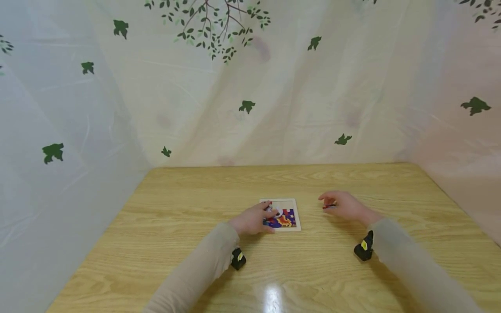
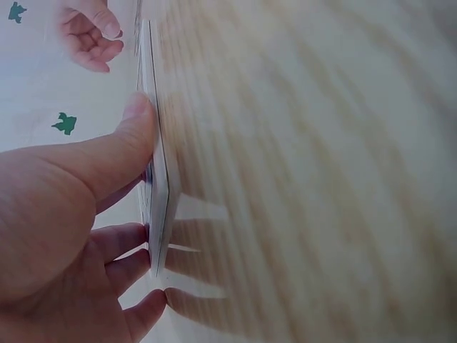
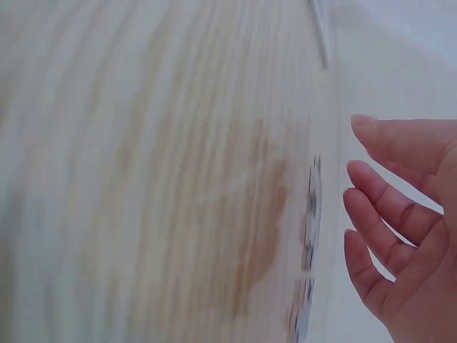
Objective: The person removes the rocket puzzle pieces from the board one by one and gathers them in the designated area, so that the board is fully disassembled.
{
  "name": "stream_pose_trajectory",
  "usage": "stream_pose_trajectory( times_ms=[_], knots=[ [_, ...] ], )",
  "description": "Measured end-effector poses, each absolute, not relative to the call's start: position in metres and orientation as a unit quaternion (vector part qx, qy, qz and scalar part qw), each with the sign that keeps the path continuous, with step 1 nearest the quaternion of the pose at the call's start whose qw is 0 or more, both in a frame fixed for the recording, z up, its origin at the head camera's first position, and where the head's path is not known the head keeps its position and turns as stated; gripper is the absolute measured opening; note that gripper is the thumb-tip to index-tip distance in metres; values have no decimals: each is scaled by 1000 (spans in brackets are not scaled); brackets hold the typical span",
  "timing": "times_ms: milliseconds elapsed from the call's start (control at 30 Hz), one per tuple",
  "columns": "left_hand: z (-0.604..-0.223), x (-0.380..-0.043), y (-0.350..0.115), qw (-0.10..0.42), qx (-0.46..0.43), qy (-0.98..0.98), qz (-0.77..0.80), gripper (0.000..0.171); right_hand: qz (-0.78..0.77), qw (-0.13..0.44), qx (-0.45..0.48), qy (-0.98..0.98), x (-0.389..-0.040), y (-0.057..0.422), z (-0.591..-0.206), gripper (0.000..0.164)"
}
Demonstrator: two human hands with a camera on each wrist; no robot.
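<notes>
A square jigsaw puzzle board (image 1: 298, 217) with a pale frame lies on the table, its picture purple, red and orange. My left hand (image 1: 252, 218) rests across its left side with fingers spread; in the left wrist view the thumb (image 2: 139, 118) lies along the board's edge and the other fingertips touch its side. To the right of the board, my right hand (image 1: 344, 205) hovers close over the table, fingers loosely bent and apart. Flat puzzle pieces (image 3: 312, 214) lie on the table just below its fingertips, with nothing between thumb and fingers in the right wrist view.
The wooden table (image 1: 188, 191) runs back to a pale curtain (image 1: 274, 130) printed with leaves and green birds. More curtain hangs at the left and right sides. Each sleeved forearm carries a black wrist camera (image 1: 365, 247).
</notes>
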State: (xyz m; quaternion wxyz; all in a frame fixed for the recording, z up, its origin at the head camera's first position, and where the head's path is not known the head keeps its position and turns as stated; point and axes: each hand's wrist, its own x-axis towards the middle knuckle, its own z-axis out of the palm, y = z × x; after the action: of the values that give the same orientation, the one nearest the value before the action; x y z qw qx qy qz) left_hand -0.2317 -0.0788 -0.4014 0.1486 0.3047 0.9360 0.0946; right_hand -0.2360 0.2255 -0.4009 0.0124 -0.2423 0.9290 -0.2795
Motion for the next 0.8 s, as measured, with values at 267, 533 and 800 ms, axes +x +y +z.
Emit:
stream_pose_trajectory(
  times_ms=[267,533,800],
  knots=[
    [-400,-233,-78,149,307,934,104,64,-309,22,-242,920,-236,202,-399,26],
    [-395,-237,-75,145,323,930,100,57,-348,46,-218,911,-245,174,-399,26],
    [-390,-242,-70,135,334,928,96,57,-360,78,-213,905,-260,147,-401,25]
  ],
)
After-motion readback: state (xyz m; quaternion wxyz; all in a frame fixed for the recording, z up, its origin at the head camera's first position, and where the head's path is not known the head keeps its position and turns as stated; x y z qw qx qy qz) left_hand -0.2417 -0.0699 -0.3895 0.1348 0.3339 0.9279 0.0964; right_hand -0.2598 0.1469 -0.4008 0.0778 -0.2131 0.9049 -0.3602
